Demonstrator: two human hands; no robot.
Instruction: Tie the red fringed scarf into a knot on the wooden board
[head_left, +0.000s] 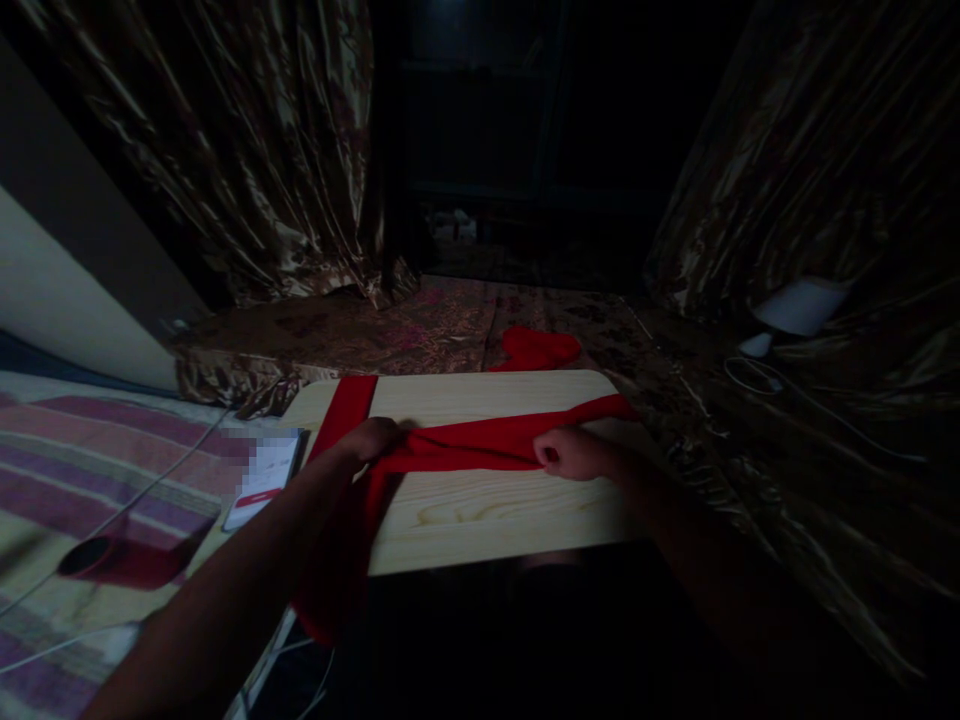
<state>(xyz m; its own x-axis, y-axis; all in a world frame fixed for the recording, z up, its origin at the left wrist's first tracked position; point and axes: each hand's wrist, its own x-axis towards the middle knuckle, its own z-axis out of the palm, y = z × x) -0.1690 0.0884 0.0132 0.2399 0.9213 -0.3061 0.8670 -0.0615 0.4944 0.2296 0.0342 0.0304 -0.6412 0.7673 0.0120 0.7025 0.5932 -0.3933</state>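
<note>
A long strip of red cloth lies across a small light-wood table. My left hand is closed on the cloth left of the middle, where the fabric bunches into creases. Farther right, my right hand pinches the lower edge of the same cloth. Between both hands the fabric is stretched fairly flat. One part of the cloth runs to the table's far left edge, and another hangs over the front left. On the right, a stretch reaches the table's side. More red fabric with a rounded end lies beyond the far edge.
A phone with a lit screen lies left of the table. Near it, a red cylinder and white cables rest on a striped bedcover. A small white lamp stands at right. Patterned curtains hang behind.
</note>
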